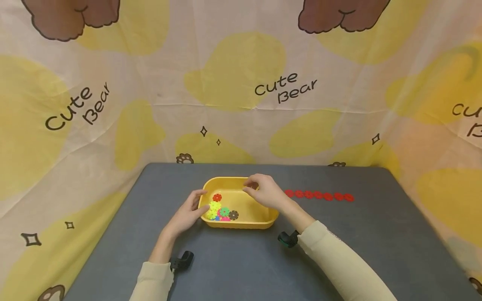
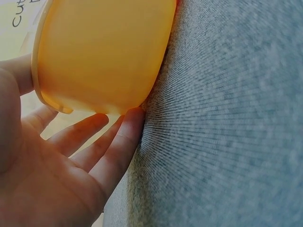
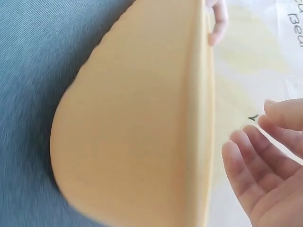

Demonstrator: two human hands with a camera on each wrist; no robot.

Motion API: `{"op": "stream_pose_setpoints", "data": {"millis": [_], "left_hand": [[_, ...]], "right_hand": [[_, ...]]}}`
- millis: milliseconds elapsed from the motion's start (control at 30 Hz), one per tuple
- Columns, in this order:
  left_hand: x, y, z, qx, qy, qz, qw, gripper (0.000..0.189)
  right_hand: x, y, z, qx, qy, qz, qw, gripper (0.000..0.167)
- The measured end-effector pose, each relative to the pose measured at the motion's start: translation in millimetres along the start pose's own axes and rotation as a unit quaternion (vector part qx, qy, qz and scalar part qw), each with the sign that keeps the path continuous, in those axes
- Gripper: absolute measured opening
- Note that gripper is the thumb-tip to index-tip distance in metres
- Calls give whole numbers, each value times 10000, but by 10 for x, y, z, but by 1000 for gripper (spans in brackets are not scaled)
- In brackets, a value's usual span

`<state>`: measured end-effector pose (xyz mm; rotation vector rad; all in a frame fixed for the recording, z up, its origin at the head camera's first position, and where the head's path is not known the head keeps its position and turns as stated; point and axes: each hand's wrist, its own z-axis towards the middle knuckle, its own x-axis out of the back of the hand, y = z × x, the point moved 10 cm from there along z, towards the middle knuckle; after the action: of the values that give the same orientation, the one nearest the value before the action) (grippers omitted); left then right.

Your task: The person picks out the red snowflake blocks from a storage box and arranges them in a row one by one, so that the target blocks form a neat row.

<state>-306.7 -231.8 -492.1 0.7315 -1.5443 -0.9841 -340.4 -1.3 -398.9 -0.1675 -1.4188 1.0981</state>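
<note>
A yellow plastic basin (image 1: 241, 225) stands on the grey table. My left hand (image 1: 188, 212) holds its left end, with the thumb over the rim and the fingers against the outer wall; the left wrist view shows the fingertips (image 2: 135, 116) low on that wall. In the basin's left part lie small flower-shaped discs: several yellow ones (image 1: 214, 207), a red one (image 1: 217, 197), a green one (image 1: 224, 212), a dark brown one (image 1: 233, 215), and pink and blue ones. Above the basin's right side hovers my right hand (image 1: 265, 192), fingers loosely bent, nothing visible between them.
Several red discs (image 1: 318, 195) form a row on the table to the right of the basin, its near end partly behind the right hand. A printed cloth (image 1: 233, 92) hangs behind and along both sides of the table (image 1: 241, 267).
</note>
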Motion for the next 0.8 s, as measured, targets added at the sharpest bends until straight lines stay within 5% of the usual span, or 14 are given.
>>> {"op": "stream_pose_setpoints", "data": {"millis": [800], "left_hand": [[-20, -17, 17, 20, 8, -158, 9999, 54]], "right_hand": [[-840, -36, 474, -545, -766, 17, 9956, 25]]}}
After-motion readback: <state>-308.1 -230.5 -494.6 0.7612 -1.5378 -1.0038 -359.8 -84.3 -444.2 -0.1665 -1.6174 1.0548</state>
